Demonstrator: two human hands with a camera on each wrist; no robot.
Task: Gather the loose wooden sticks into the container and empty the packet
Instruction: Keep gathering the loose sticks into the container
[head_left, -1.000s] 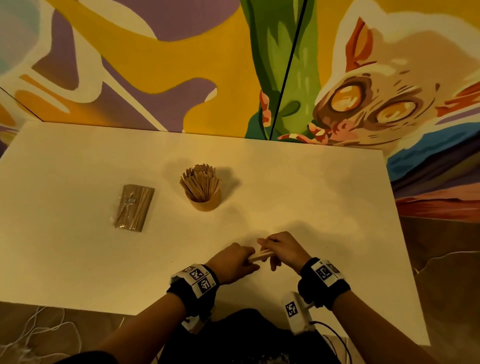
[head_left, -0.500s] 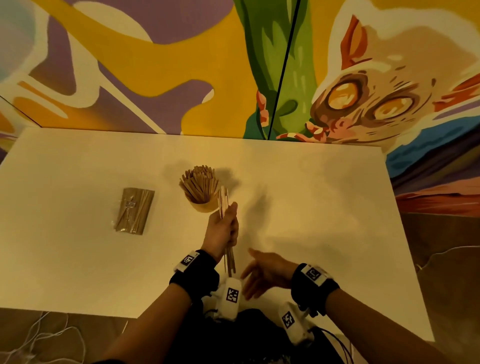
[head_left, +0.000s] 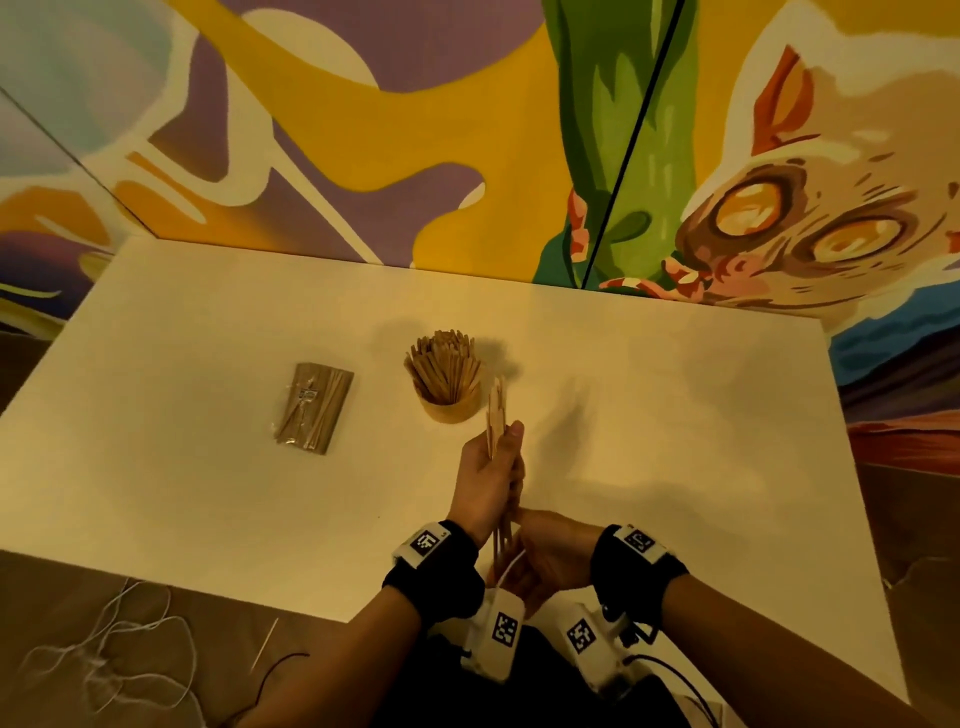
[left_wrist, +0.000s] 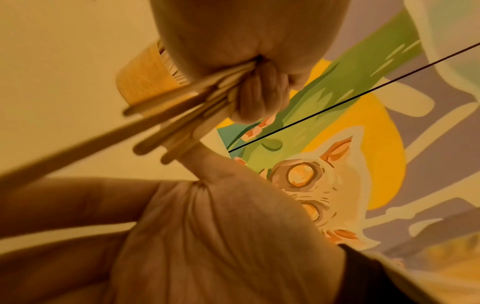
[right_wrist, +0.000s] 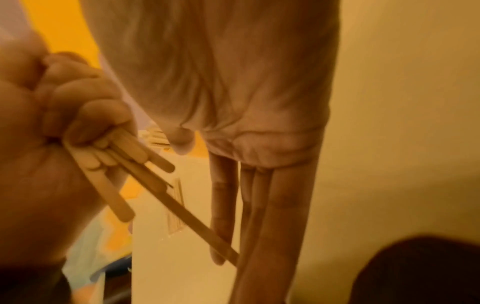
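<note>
- The left hand (head_left: 491, 478) has its grip curled around a bundle of wooden sticks (head_left: 497, 415), held upright above the table (head_left: 182, 467) near its front edge, much as half a second ago.
- The right hand (head_left: 550, 556) has moved in since then: it now sits under the bundle, straight fingers (right_wrist: 223, 205) at the sticks' lower ends, grip loose and unclenched.
- The sticks' ends are uneven, one reaching well past the others.
- The container (head_left: 449, 405), already packed with sticks, stands toward the table's middle, just beyond the raised bundle.
- The packet (head_left: 314, 408) lies flat to the container's left, unmoved, sticks visible inside it.
</note>
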